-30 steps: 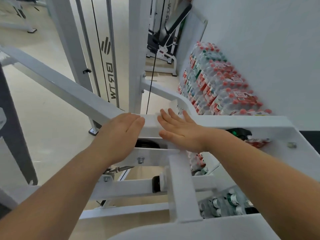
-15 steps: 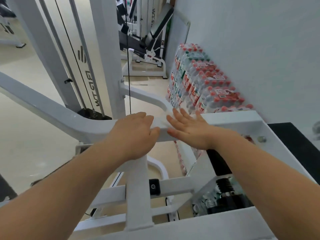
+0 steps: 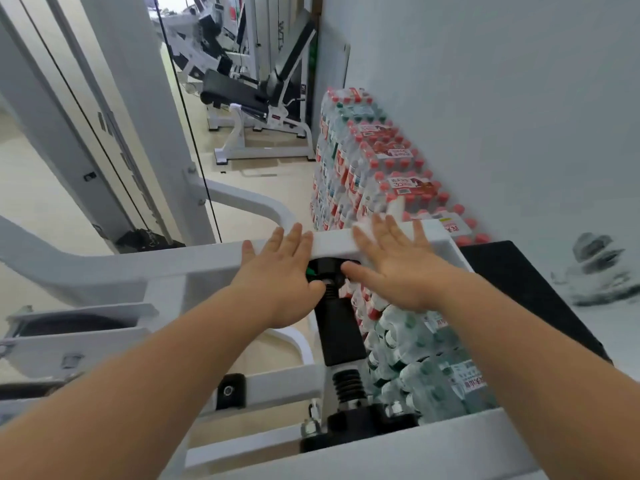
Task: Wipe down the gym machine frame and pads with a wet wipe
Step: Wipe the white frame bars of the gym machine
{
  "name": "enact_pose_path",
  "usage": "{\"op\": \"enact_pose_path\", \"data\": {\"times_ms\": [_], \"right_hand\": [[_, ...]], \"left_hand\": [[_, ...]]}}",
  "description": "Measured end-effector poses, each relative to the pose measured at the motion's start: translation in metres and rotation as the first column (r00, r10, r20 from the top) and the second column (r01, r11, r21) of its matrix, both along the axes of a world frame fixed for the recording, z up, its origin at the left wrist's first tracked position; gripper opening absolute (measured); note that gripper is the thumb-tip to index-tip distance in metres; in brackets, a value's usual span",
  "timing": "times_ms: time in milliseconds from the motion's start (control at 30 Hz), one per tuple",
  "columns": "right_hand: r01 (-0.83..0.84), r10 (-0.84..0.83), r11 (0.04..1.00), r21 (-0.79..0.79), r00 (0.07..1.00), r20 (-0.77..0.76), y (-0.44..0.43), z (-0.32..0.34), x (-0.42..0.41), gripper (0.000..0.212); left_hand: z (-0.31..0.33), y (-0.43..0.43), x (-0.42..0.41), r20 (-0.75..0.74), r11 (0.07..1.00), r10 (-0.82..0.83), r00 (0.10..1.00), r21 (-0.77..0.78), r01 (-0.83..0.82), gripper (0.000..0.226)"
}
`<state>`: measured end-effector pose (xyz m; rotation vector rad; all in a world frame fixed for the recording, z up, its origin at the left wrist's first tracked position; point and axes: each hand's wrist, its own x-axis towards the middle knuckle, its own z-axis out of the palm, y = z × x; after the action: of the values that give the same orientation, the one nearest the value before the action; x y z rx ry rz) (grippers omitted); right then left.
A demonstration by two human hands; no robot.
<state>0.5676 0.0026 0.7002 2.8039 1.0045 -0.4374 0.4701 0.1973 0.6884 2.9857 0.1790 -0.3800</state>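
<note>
A white steel bar (image 3: 330, 244) of the gym machine frame runs across the middle of the head view. My left hand (image 3: 280, 271) rests on it, fingers straight over the top and the thumb below the bar. My right hand (image 3: 393, 263) lies flat on the bar further right, fingers spread. A white wet wipe (image 3: 363, 224) shows under its fingertips, pressed onto the bar. Below the bar a black adjuster post with a spring (image 3: 341, 337) stands between my forearms.
Shrink-wrapped packs of water bottles (image 3: 367, 157) are stacked along the white wall on the right, more below the frame. A black pad (image 3: 519, 282) lies right of the bar. A white upright with cables (image 3: 145, 109) stands left; a black bench machine (image 3: 249, 98) behind.
Both hands have slid right along the bar, the right one with the wipe toward its far end. The view has swung right, bringing the black post under the bar.
</note>
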Motion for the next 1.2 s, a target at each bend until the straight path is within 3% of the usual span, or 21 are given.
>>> {"op": "enact_pose_path", "data": {"times_ms": [133, 333, 500, 600, 700, 833, 933, 1100, 1200], "right_hand": [[0.231, -0.231, 0.973, 0.022, 0.973, 0.003, -0.038, 0.009, 0.029, 0.116], [-0.135, 0.136, 0.99, 0.035, 0.991, -0.019, -0.024, -0.003, -0.01, 0.099], [0.083, -0.085, 0.996, 0.035, 0.994, 0.07, -0.054, -0.004, 0.028, 0.104], [-0.005, 0.004, 0.999, 0.04, 1.0, 0.016, -0.046, -0.007, 0.013, 0.108], [-0.109, 0.115, 0.987, 0.121, 0.992, -0.045, -0.04, -0.001, 0.004, 0.095], [-0.003, -0.01, 0.994, 0.113, 0.992, 0.123, -0.043, -0.004, 0.033, 0.079], [0.152, -0.159, 0.986, 0.071, 0.98, 0.117, -0.035, -0.012, 0.034, 0.086], [-0.004, 0.003, 1.0, 0.008, 0.99, 0.142, -0.027, -0.016, 0.016, 0.091], [0.133, -0.13, 0.991, -0.007, 0.979, 0.16, -0.041, -0.009, 0.034, 0.096]], "left_hand": [[-0.007, -0.006, -0.002, 0.002, 0.998, 0.02, 1.0, 0.051, -0.02, 0.083], [-0.009, -0.008, -0.001, 0.006, 0.998, 0.045, 0.999, 0.054, -0.045, 0.08], [-0.011, -0.009, -0.003, 0.026, 0.997, 0.056, 0.998, 0.058, -0.058, 0.078], [-0.014, -0.01, -0.003, 0.034, 0.996, 0.063, 0.997, 0.057, -0.065, 0.077], [-0.016, -0.01, -0.002, 0.044, 0.996, 0.069, 0.997, 0.052, -0.071, 0.077], [-0.018, -0.009, -0.003, 0.062, 0.996, 0.078, 0.995, 0.036, -0.081, 0.076], [-0.019, -0.009, -0.003, 0.063, 0.996, 0.089, 0.994, 0.023, -0.09, 0.075], [-0.021, -0.01, -0.002, 0.069, 0.995, 0.1, 0.993, 0.008, -0.101, 0.075], [-0.021, -0.009, -0.003, 0.071, 0.995, 0.095, 0.993, 0.01, -0.096, 0.075]]}}
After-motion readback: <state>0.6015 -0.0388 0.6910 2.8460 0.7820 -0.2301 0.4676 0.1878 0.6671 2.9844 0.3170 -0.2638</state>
